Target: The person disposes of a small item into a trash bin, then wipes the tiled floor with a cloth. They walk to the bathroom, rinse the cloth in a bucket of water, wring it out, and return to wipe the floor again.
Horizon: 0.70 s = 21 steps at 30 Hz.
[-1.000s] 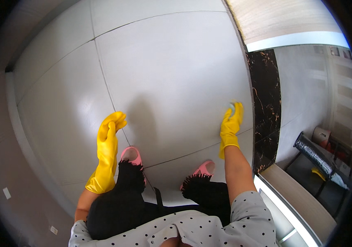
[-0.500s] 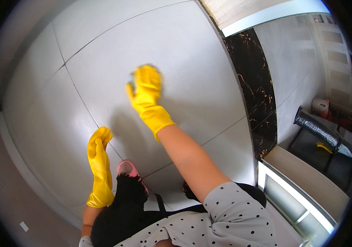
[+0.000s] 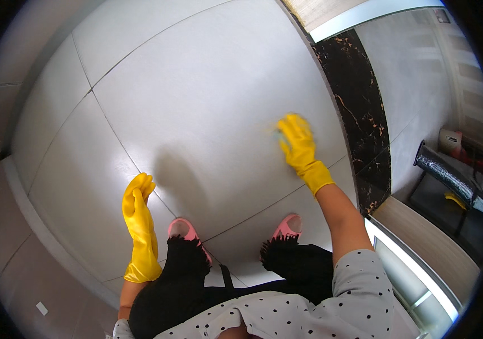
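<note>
Right hand [image 3: 297, 144] in a yellow glove was motion-blurred against the tiled floor [image 3: 207, 96]; a bluish thing [image 3: 277, 135] showed at its edge, mostly covered by the glove, kind unreadable. Whether the fingers closed on it couldn't be told. Pink slippers [image 3: 182, 227] below that hand: only the toes showed, the rest was under black trouser hems [image 3: 188, 257]. Right of the hand, past the black marble strip [image 3: 360, 113], a dark roll [image 3: 444, 172] and a small yellow item [image 3: 456, 200] were too small to identify, cut by the lens rim.
</note>
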Each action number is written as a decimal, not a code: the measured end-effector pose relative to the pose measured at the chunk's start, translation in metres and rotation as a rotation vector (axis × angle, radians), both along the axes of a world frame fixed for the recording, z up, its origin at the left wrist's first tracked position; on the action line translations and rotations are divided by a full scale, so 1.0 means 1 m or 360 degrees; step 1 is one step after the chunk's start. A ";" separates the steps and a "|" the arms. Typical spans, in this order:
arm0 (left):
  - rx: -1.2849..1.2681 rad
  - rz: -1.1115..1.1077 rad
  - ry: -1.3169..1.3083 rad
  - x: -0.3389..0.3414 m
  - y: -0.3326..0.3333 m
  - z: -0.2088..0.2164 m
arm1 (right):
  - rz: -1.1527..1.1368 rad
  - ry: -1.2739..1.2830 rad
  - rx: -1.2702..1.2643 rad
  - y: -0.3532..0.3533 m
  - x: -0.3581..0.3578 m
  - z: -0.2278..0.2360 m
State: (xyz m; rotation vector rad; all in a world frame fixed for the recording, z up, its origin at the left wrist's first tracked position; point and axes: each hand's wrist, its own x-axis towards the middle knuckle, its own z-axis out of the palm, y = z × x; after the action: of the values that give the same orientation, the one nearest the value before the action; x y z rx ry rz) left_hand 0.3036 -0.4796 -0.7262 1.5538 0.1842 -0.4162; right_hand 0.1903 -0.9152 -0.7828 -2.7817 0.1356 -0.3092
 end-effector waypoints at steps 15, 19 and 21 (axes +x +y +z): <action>-0.0050 -0.0007 -0.0127 0.007 -0.008 0.010 | 0.0812 -0.0222 0.0296 0.156 0.078 -0.005; 0.0032 0.0069 -0.0128 0.010 0.006 0.020 | 0.0877 -0.0184 0.0229 0.067 0.016 -0.010; 0.0036 0.0120 -0.0114 0.010 0.016 0.019 | 0.0335 -0.0079 0.0092 0.025 0.001 0.001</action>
State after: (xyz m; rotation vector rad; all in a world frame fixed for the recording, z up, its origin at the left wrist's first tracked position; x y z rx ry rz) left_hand 0.3134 -0.4633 -0.7071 1.5764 0.1915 -0.2997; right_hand 0.1915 -0.8897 -0.7820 -2.6982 -0.1564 -0.3147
